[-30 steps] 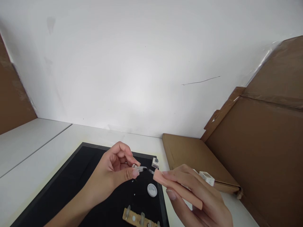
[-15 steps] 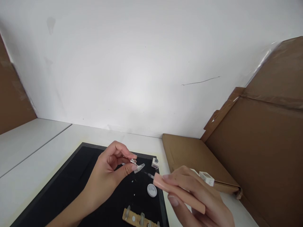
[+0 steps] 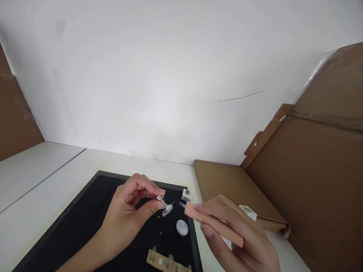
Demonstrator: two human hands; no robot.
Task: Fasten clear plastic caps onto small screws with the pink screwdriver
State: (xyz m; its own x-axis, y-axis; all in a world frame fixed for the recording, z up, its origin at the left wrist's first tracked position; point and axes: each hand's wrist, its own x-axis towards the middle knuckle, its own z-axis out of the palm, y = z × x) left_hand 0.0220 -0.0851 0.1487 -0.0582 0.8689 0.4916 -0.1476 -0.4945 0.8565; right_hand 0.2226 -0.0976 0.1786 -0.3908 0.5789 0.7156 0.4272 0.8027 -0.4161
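Observation:
Between the thumb and fingers of my left hand [image 3: 141, 204] is a small shiny silver holder [image 3: 160, 199], with a translucent false nail tip [image 3: 168, 210] at its end. My right hand [image 3: 232, 226] grips a thick peach-coloured handle of a brush [image 3: 215, 225], pointing left. The brush's thin tip reaches the upper right end of the nail tip; whether they touch I cannot tell. Below lies a tan strip [image 3: 166, 262] with several clear nail tips standing on it, partly cut off by the frame. A round white lid or dish [image 3: 182, 228] sits nearby.
A black mat [image 3: 96, 211] covers part of the white table [image 3: 65, 181]. A small white block [image 3: 186, 194] stands at the mat's far right corner. On the right are a flat cardboard box [image 3: 224, 177], another white block [image 3: 247, 212] and a cardboard wall [image 3: 317, 166].
My left hand has tilted, so the nail tip now slants down to the left and the silver holder shows more. The brush has moved slightly up to the nail tip.

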